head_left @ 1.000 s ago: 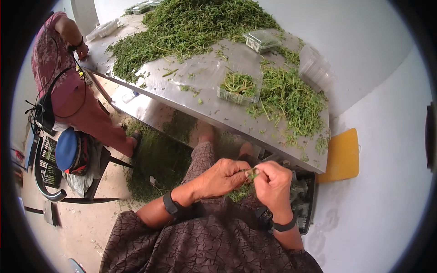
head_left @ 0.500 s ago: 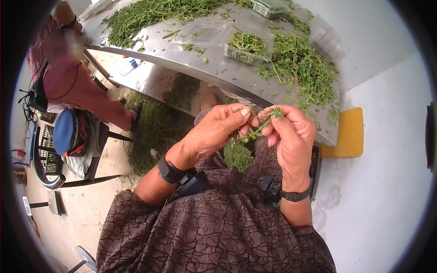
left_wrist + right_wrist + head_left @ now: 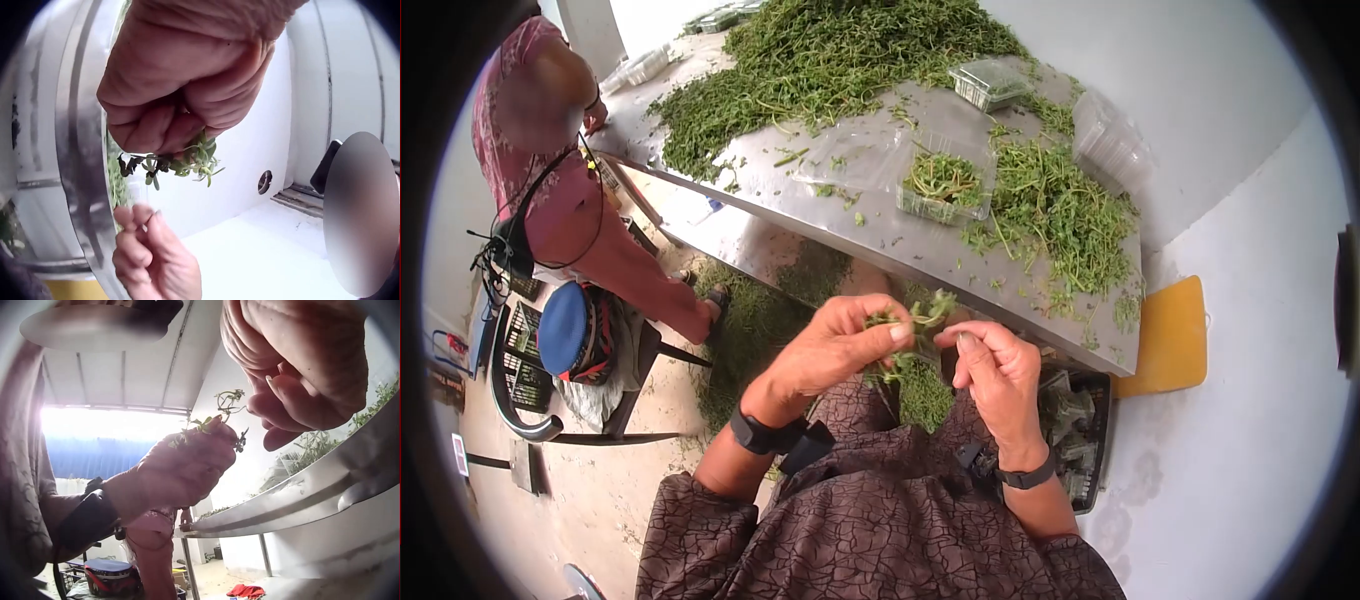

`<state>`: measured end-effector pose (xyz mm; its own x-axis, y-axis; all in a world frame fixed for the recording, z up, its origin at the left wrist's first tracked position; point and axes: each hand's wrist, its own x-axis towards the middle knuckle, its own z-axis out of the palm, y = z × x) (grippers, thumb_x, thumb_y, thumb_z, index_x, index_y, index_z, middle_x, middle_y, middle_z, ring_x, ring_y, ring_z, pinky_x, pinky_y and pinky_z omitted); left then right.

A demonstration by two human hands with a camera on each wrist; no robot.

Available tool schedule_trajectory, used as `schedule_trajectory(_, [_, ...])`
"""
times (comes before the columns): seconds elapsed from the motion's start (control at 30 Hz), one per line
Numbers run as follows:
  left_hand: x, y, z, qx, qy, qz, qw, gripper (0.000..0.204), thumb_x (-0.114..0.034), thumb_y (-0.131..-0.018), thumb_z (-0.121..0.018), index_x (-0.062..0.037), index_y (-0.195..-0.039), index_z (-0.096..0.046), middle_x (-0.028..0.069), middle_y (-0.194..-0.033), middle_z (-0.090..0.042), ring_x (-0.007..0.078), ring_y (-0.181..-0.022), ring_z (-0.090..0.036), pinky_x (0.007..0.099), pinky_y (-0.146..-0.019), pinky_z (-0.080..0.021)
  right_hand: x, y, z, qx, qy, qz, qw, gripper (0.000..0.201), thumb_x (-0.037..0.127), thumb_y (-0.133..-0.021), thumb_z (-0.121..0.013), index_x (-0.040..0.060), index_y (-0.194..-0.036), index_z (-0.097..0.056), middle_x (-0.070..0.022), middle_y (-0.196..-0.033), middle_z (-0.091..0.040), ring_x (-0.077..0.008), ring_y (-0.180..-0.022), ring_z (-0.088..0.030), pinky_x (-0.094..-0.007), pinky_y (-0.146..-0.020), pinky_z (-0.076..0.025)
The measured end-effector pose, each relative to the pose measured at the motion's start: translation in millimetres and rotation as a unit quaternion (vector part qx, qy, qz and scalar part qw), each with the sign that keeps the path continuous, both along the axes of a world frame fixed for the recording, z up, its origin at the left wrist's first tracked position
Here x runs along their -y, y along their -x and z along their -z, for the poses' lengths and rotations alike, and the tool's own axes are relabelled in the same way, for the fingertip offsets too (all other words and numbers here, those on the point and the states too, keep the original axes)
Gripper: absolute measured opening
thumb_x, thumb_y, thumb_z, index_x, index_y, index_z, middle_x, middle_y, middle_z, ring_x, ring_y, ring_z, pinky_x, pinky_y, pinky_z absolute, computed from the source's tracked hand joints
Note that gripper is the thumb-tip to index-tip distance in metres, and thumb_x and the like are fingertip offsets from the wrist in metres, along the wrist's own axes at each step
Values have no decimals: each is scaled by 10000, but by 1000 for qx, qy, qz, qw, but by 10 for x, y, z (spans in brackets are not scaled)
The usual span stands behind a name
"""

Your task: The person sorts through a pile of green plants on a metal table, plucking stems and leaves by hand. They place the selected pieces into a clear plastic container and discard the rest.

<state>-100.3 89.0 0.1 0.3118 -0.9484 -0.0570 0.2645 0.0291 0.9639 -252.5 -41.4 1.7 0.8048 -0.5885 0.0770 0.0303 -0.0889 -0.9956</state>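
My left hand [image 3: 840,345] grips a few green leafy sprigs [image 3: 935,308], thumb pressed over the stems. In the left wrist view leaves and some dark wilted bits [image 3: 128,165] stick out below its curled fingers. My right hand [image 3: 1005,385] is just to the right, thumb and forefinger close together near the sprigs. Its fingers are bent in the right wrist view, where a curly sprig tip [image 3: 230,400] reaches near them; I cannot tell if they pinch a stem. More greens [image 3: 925,395] show below, between the knees.
A metal table [image 3: 850,225] ahead bears a large heap of greens [image 3: 860,60], a smaller heap [image 3: 1065,225], an open clear box of greens [image 3: 945,185] and a lidded box [image 3: 990,85]. A person [image 3: 565,190] stands left beside a chair [image 3: 540,430]. A black crate [image 3: 1090,440] is right.
Both hands have drawn nearer the body in view. The sprigs, which were between both hands half a second ago, are now in the left hand, and the right fingertips are apart from it.
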Motion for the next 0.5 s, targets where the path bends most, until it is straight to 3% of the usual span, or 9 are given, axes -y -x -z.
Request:
schedule_trajectory(0.17, [-34,-336,-331,152,-16,-118,981,158,-173,-885,-561,-19,-867,-592,-27,-740,-565,31,-633,-501,182,-569,-421,140,-99,320,-53,5,-71,996,155,98,-881,-521,-15,-884,-627,-14,-705,-614,-53,-538,-518,-202,-489,-408])
schedule_trajectory(0.27, [50,-478,-571,260,-49,-180,948,166,-175,-876,-573,-10,-863,-588,-25,-666,-531,47,-602,-504,205,-551,-421,232,-218,447,-85,4,-121,989,124,61,-855,-535,-23,-861,-625,-34,-725,-628,-67,-561,-541,-214,-502,-420])
schedule_trajectory(0.37, [240,-568,-829,408,-93,-200,886,148,-143,-842,-585,3,-862,-586,13,-614,-549,64,-556,-504,229,-513,-411,304,-381,658,-27,146,-162,976,54,47,-777,-574,16,-814,-598,-188,-719,-593,-338,-614,-586,-346,-521,-445])
schedule_trajectory(0.4, [310,-604,-876,410,-96,-201,884,148,-143,-842,-585,3,-862,-586,13,-614,-549,64,-556,-504,229,-513,-411,330,-427,706,-24,144,-164,976,54,47,-777,-574,16,-814,-598,-188,-719,-593,-338,-614,-586,-346,-521,-445])
schedule_trajectory(0.47, [442,-677,-929,460,-117,-205,856,98,-90,-834,-568,6,-850,-577,-14,-620,-532,38,-565,-468,208,-515,-388,365,-490,839,-32,201,-189,961,66,64,-800,-574,10,-818,-607,-138,-668,-594,-234,-566,-581,-313,-527,-442])
schedule_trajectory(0.5, [518,-694,-934,465,-104,-215,852,94,-84,-822,-573,7,-845,-578,-4,-610,-528,40,-560,-460,214,-506,-378,367,-521,861,-35,207,-188,959,70,84,-802,-574,19,-803,-599,-150,-658,-578,-295,-580,-573,-342,-532,-442])
